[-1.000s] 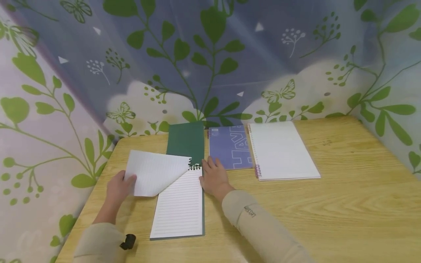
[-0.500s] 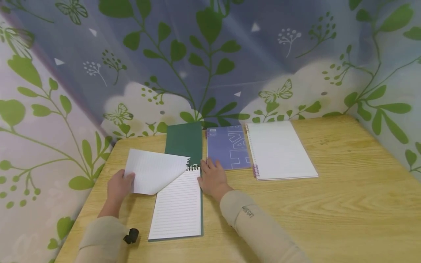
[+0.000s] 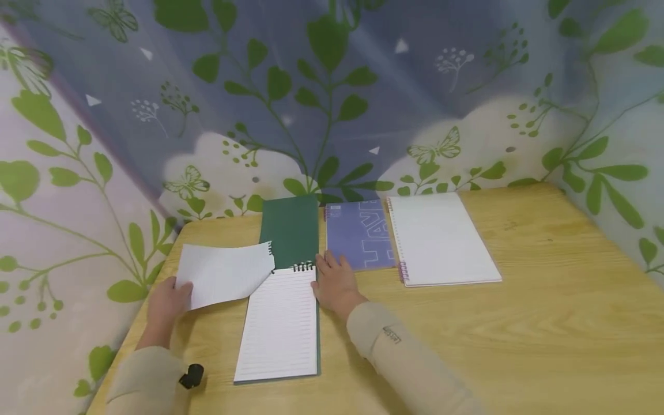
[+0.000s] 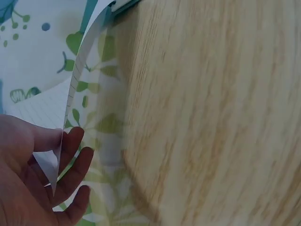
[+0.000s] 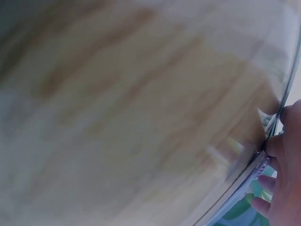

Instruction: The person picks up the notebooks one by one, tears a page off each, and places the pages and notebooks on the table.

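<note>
The sheet point(image 3: 223, 275) has moved left, pinched by your left hand point(image 3: 168, 300), seemingly just torn off, so draw it clear while your uncurled right hand point(image 3: 336, 282) braces the pad point(image 3: 280, 328) at its left.

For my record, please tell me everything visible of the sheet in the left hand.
The sheet is thin, white, lined paper, one edge notched and clear of the rings. It is raised and curved, its outer end pinched by the left hand. In the head view its notched end overlaps the open notebook; contact there is unclear.
</note>
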`<state>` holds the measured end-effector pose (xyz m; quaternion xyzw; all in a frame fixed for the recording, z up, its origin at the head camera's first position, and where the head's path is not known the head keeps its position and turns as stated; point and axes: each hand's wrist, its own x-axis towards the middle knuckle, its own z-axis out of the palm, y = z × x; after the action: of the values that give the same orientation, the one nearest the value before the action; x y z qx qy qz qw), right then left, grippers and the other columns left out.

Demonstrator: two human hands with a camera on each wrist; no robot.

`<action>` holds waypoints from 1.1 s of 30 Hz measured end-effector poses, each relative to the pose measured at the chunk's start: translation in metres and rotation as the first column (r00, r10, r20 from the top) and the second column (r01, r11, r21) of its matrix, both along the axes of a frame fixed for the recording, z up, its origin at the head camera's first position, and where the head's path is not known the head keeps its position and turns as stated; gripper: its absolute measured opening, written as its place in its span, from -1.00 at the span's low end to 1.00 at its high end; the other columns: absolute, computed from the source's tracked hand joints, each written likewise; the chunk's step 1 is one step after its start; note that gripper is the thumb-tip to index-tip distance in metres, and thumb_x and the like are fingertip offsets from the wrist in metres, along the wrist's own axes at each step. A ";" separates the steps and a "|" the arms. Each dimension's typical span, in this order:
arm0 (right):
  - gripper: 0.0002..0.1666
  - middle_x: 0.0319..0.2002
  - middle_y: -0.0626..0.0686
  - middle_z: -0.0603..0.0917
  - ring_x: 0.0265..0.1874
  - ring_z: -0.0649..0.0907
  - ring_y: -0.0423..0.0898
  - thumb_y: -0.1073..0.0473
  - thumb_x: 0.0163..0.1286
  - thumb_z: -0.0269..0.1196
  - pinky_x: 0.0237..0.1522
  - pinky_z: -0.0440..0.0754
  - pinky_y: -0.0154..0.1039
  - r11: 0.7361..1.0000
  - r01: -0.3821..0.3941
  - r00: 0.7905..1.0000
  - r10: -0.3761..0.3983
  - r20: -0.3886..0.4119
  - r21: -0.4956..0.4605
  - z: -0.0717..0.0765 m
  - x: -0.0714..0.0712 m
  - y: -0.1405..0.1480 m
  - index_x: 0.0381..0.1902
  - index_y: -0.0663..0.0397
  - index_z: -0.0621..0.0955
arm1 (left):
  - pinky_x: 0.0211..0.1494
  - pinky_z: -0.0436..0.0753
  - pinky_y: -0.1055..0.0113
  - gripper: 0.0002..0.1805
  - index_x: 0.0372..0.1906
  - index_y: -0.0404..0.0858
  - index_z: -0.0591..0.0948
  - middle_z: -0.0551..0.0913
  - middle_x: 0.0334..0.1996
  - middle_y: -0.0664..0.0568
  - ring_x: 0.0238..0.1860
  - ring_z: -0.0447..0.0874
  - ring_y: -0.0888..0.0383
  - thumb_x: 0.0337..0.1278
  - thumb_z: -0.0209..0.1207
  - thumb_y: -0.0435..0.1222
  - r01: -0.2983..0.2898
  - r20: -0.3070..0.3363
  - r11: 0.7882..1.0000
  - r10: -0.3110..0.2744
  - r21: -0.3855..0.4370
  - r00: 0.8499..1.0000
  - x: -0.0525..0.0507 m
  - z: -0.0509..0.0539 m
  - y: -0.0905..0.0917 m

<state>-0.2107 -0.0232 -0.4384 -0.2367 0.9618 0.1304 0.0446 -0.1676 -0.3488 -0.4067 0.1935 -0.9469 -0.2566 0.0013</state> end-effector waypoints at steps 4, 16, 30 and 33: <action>-0.33 0.46 -0.13 0.01 0.45 0.00 -0.09 -0.22 0.46 -0.31 0.42 0.05 -0.08 1.000 0.018 1.000 -0.018 0.000 -0.006 0.001 0.000 0.005 0.42 -0.06 0.13 | 0.20 0.29 -0.16 -0.43 0.19 -0.59 0.24 0.26 0.18 -0.54 0.18 0.23 -0.42 0.30 -0.16 -0.18 0.021 0.008 1.000 -0.021 0.012 1.000 -0.001 -0.001 0.003; -0.32 0.46 -0.12 0.01 0.45 0.00 -0.09 -0.21 0.46 -0.32 0.40 0.08 -0.06 1.000 0.017 1.000 -0.017 0.010 -0.026 0.002 -0.001 0.004 0.42 -0.05 0.12 | 0.34 0.13 -0.12 -0.37 0.27 -0.61 0.11 0.12 0.25 -0.54 0.28 0.06 -0.41 0.31 -0.20 -0.18 -0.034 0.037 0.996 0.031 0.079 0.999 -0.007 -0.008 0.000; -0.32 0.47 -0.13 -0.02 0.45 -0.01 -0.10 -0.22 0.46 -0.33 0.41 0.05 -0.06 1.000 0.024 0.999 -0.024 0.034 -0.020 0.002 0.001 0.002 0.43 -0.08 0.08 | 0.37 0.05 -0.12 -0.35 0.27 -0.70 -0.01 0.03 0.25 -0.59 0.28 -0.03 -0.44 0.31 -0.27 -0.23 -0.024 0.108 0.997 0.017 0.070 0.994 -0.007 -0.017 -0.012; -0.32 0.47 -0.13 -0.02 0.45 -0.02 -0.10 -0.22 0.47 -0.34 0.41 0.05 -0.06 0.999 0.026 0.999 -0.025 0.037 -0.020 0.002 0.001 0.001 0.43 -0.08 0.08 | 0.36 0.07 -0.12 -0.36 0.26 -0.71 0.01 0.05 0.24 -0.60 0.28 -0.01 -0.45 0.29 -0.29 -0.25 -0.030 0.091 0.998 0.026 0.048 0.996 -0.005 -0.020 -0.015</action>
<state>-0.2094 -0.0221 -0.4367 -0.2271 0.9651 0.1153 0.0617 -0.1721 -0.3638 -0.4264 0.2183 -0.9366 -0.2708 -0.0425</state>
